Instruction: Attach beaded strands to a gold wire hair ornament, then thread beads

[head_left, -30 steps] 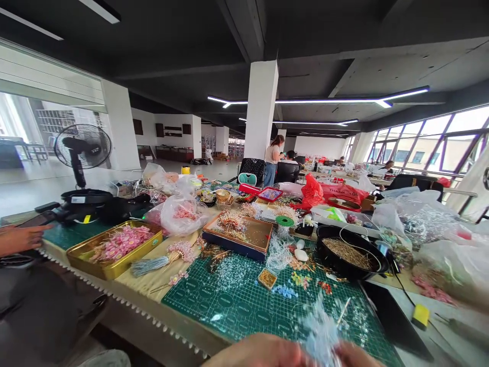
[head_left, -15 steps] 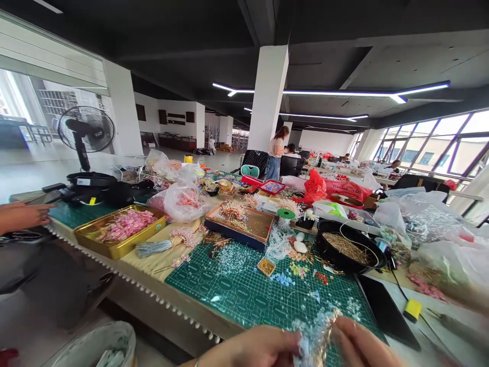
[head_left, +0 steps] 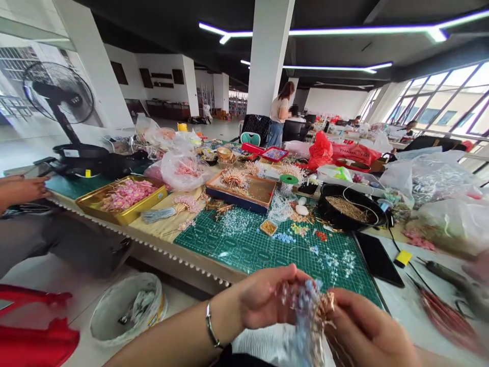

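In the lower middle of the head view, a beaded ornament (head_left: 305,313) with pale blue beads and gold wire hangs between my hands, its lower part blurred. My left hand (head_left: 263,298), with a bracelet at the wrist, is curled round its left side, thumb on top. At its right edge, my right hand (head_left: 367,323) pinches the gold-coloured part; some of the fingertips are hidden. Beyond my hands, clear beads (head_left: 340,262), blue pieces (head_left: 283,238), red beads (head_left: 321,235) and a small dish of gold beads (head_left: 268,227) lie on the green cutting mat (head_left: 244,252).
A shallow box (head_left: 240,196), a gold tray of pink flowers (head_left: 126,199) and a black pan (head_left: 347,206) stand farther back. A phone (head_left: 378,257) and a tool (head_left: 454,283) lie to the right. Another person's hand (head_left: 26,191) is at left; a bin (head_left: 128,308) stands on the floor.
The view has tipped downward, so more of my forearms and the floor shows. My hands and the ornament sit higher in view, and my left hand's fingers look more spread around it.
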Demonstrator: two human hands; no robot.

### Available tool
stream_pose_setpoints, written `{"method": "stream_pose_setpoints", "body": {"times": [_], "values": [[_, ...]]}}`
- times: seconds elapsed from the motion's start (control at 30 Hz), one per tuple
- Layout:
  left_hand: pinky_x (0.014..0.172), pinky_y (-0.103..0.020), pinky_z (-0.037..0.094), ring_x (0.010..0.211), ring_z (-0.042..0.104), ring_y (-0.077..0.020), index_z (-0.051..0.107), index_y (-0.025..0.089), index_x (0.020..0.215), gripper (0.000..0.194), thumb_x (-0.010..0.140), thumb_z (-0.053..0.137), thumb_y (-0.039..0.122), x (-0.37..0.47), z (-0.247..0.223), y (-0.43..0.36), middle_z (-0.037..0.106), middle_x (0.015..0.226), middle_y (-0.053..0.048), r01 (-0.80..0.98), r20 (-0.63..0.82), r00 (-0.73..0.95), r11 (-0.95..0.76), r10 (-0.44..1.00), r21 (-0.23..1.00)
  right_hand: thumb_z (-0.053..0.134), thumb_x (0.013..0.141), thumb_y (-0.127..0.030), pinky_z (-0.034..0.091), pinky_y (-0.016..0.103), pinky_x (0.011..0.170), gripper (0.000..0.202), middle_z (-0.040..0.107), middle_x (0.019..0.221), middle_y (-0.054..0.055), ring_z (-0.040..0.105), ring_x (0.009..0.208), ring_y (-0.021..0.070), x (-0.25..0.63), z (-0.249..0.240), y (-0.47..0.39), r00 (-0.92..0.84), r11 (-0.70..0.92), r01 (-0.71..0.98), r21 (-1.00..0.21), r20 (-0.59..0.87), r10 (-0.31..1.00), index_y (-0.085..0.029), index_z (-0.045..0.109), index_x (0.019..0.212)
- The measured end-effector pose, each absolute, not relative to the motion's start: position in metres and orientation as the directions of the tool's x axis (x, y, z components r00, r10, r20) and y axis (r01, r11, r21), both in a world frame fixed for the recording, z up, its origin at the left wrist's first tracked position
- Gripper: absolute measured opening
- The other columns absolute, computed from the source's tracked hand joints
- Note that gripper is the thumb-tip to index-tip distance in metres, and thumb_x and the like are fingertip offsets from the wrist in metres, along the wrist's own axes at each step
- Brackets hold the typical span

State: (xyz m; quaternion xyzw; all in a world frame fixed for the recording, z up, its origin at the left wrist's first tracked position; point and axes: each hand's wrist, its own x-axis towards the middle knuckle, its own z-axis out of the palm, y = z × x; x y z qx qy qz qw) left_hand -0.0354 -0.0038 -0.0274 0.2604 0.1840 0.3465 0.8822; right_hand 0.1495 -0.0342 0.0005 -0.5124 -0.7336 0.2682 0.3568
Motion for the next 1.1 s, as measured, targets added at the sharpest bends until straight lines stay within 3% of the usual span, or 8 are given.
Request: {"method": "stream_pose_setpoints", "body": {"times": [0.13,0.3,0.47,0.57,0.67,0.87,1.0,1.1], "values": [[0.070,-0.029,0.050,0.077,0.066,-0.0165,0.062,0.018,0.112,0.044,0.096,0.036,0.049,-0.037,-0.020,-0.015,0.068,0.090,-0.008,-0.455,-0.130,0.771,0.682,0.623,0.573,0.051,0.086,-0.039,0.052,0.026,0.059,0.025,0.073,0.075,0.005,0.068,0.064,0.0194,0.154,0.007,-0.025,-0.166,0.422,0.753,-0.504,0.476,0.864,-0.022,0.069,0.085],[0.074,-0.029,0.050,0.081,0.069,-0.0178,0.048,0.021,0.128,0.058,0.091,0.035,0.063,-0.056,0.004,-0.017,0.069,0.097,-0.010,-0.439,-0.081,0.788,0.649,0.610,0.621,0.042,0.091,-0.031,0.046,0.026,0.046,0.031,0.072,0.067,0.006,0.065,0.050,0.0183,0.164,0.009,-0.012,-0.463,0.573,0.820,0.008,0.599,0.654,-0.017,0.068,0.082],[0.085,-0.036,0.048,0.093,0.068,-0.0217,0.026,0.022,0.143,0.069,0.089,0.040,0.063,-0.064,0.007,-0.007,0.066,0.112,-0.015,-0.488,-0.108,0.695,0.577,0.711,0.655,0.045,0.090,-0.033,0.043,0.022,0.045,0.027,0.067,0.059,-0.003,0.062,0.049,0.0135,0.162,0.011,-0.017,-0.532,0.588,0.746,-0.313,0.253,0.808,-0.024,0.066,0.076],[0.096,-0.037,0.044,0.101,0.065,-0.0204,0.047,0.018,0.130,0.051,0.092,0.046,0.052,-0.059,-0.002,-0.003,0.065,0.113,-0.015,-0.537,-0.080,0.639,0.519,0.765,0.666,0.046,0.088,-0.038,0.043,0.021,0.047,0.029,0.062,0.058,-0.003,0.058,0.052,0.0126,0.158,0.010,-0.026,-0.457,0.383,0.696,-0.607,0.038,0.889,-0.023,0.062,0.068],[0.092,-0.033,0.045,0.102,0.062,-0.0187,0.057,0.017,0.115,0.043,0.084,0.064,0.046,-0.050,-0.009,-0.010,0.062,0.114,-0.013,-0.550,-0.075,0.603,0.482,0.794,0.682,0.046,0.090,-0.042,0.045,0.023,0.051,0.029,0.063,0.062,-0.001,0.059,0.056,0.0142,0.153,0.008,-0.035,-0.272,0.254,0.647,-0.719,0.093,0.958,-0.022,0.063,0.077],[0.072,-0.023,0.044,0.092,0.053,-0.0127,0.044,0.022,0.110,0.073,0.054,0.088,0.037,-0.033,0.002,-0.024,0.047,0.123,-0.008,-0.472,-0.115,0.573,0.442,0.811,0.763,0.052,0.091,-0.031,0.049,0.024,0.060,0.014,0.070,0.074,0.003,0.064,0.059,0.0147,0.152,0.014,-0.038,-0.281,0.541,0.777,-0.322,0.591,0.756,-0.020,0.061,0.088],[0.068,-0.025,0.040,0.079,0.048,-0.0121,0.043,0.020,0.094,0.065,0.051,0.088,0.039,-0.033,0.017,-0.018,0.050,0.094,-0.002,-0.275,-0.161,0.587,0.383,0.793,0.882,0.047,0.093,-0.026,0.045,0.025,0.054,0.014,0.069,0.070,0.004,0.063,0.057,0.0142,0.154,0.022,-0.030,-0.477,0.629,0.778,-0.005,0.647,0.595,-0.017,0.058,0.092],[0.063,-0.025,0.033,0.068,0.043,-0.0103,0.050,0.017,0.080,0.056,0.064,0.069,0.067,-0.033,0.025,-0.009,0.048,0.080,0.000,-0.225,-0.128,0.650,0.351,0.749,0.909,0.048,0.094,-0.025,0.042,0.026,0.053,0.015,0.066,0.065,0.003,0.060,0.053,0.0138,0.156,0.025,-0.025,-0.511,0.621,0.778,0.099,0.674,0.533,-0.016,0.059,0.090]]}}
